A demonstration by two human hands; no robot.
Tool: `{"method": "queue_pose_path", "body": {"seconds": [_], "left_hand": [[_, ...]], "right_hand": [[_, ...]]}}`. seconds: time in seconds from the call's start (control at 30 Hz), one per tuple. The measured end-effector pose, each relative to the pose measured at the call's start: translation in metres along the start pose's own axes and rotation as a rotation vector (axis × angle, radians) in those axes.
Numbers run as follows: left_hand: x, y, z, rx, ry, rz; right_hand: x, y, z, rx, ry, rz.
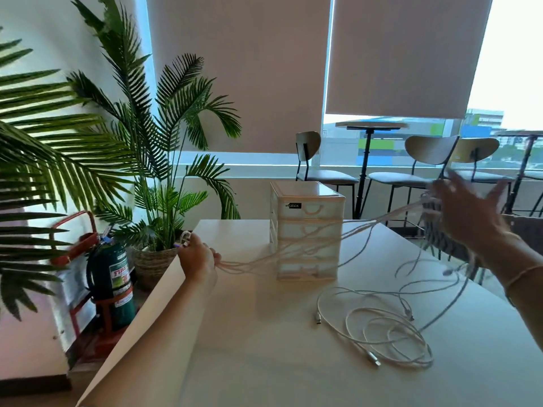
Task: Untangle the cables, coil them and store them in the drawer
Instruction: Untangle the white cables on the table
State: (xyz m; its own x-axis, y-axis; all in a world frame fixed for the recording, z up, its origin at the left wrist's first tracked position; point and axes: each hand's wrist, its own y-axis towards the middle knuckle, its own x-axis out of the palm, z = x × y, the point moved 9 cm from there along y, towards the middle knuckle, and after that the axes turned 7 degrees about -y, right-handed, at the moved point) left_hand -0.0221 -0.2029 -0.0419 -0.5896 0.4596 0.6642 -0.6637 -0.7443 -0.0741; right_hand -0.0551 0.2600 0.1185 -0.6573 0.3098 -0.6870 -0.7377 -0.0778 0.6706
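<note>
Fingers of the left hand (197, 258) are pinching the cables (293, 248) — strands stretching rightward to the right hand (467, 215), blurred, fingers splaying — grip unclear

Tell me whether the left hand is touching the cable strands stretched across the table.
Touching. The head view shows the left hand gripping one end of the cable strands, which fan out from its curled fingers toward the raised right hand.

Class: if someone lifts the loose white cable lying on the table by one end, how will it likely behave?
Probably floppy: the cable lies in slack loops on the table. Likely light, being thin. Its loops may snag and drag along.
</note>
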Motion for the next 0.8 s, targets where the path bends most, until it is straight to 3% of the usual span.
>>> {"method": "queue_pose_path", "body": {"seconds": [0.1, 0.17, 0.2, 0.27, 0.37, 0.43, 0.53, 0.6, 0.8], "left_hand": [[-0.006, -0.003, -0.014, -0.042, -0.008, 0.027], [-0.006, -0.007, -0.021, -0.069, -0.037, 0.029], [-0.005, -0.01, -0.023, -0.078, -0.052, 0.028], [-0.003, -0.012, -0.026, -0.105, -0.084, 0.021], [0.003, -0.017, -0.03, -0.153, -0.123, -0.009], [0.008, -0.021, -0.03, -0.169, -0.164, -0.033], [0.009, -0.02, -0.023, -0.161, -0.199, -0.057], [0.002, -0.012, -0.016, -0.149, -0.207, -0.047], [-0.022, 0.005, 0.009, -0.124, -0.296, -0.01]], "right_hand": [[0.071, -0.032, -0.022, -0.053, 0.056, -0.698], [0.093, -0.063, -0.049, -0.102, 0.031, -0.983], [0.091, -0.069, -0.066, -0.153, 0.013, -0.991], [0.072, -0.068, -0.112, -0.256, 0.12, -0.808], [0.026, -0.079, -0.197, -0.408, 0.557, -0.624], [0.008, -0.104, -0.247, -0.512, 0.76, -0.691], [0.023, -0.138, -0.293, -0.574, 0.721, -0.83], [0.044, -0.147, -0.294, -0.554, 0.594, -0.84], [0.1, -0.14, -0.212, -0.195, 0.533, -0.996]]}}
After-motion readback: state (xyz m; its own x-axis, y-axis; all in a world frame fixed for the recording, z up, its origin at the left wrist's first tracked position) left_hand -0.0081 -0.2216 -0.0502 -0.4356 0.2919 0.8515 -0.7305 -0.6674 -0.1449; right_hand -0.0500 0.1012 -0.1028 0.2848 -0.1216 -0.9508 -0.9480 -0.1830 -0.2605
